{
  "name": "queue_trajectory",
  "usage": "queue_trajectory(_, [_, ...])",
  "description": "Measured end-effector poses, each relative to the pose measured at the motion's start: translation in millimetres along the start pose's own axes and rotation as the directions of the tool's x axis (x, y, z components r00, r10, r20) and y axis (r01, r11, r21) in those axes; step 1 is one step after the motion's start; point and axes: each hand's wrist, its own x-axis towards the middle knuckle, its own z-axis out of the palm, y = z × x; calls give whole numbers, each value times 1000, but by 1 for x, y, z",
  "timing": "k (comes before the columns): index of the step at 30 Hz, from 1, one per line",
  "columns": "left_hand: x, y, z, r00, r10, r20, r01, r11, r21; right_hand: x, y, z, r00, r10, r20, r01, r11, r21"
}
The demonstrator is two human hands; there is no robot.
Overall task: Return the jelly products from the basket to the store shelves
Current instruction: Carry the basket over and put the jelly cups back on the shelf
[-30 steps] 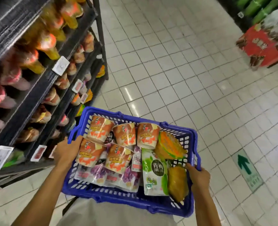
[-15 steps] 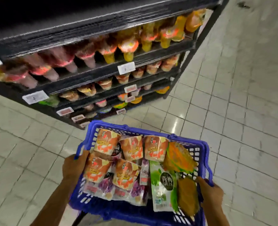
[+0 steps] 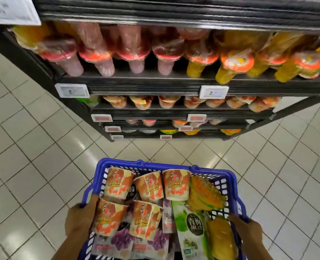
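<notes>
hands: my left hand (image 3: 80, 220) grips basket (image 3: 142, 163) left rim, right hand (image 3: 249, 233) grips right rim | jelly cups (image 3: 118, 184) lie in basket between them, axes toward shelves (image 3: 174, 87) ahead, nearest cup beside left hand

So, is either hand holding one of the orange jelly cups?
No, the left hand and right hand both grip the rim of the blue plastic basket.

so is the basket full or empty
Full: the basket is crowded with orange cups, purple packs and a green pouch, covering its floor.
</notes>
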Motion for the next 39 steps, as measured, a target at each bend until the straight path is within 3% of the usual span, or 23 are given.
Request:
queue_trajectory(7, [115, -14, 89, 999, -10, -47, 8, 999, -38, 101, -9, 118, 992, 81, 93, -81, 997, -1])
queue_trajectory(18, [248, -33, 208, 988, -81, -135, 64, 990, -124, 229, -14, 254, 981, -16, 194, 22, 999, -28])
queue_trajectory(24, [267, -32, 237, 993, -74, -93, 55, 979, -198, 261, -19, 277, 974, 2, 227, 17, 997, -80])
queue_trajectory(33, [270, -56, 261, 987, -157, 35, 161, 967, -197, 280, -6, 276, 975, 18, 221, 7, 994, -110])
queue_trajectory(39, [261, -46, 244, 990, -96, 105, 104, 992, -76, 265, -18, 269, 964, -99, 248, 177, 932, -316])
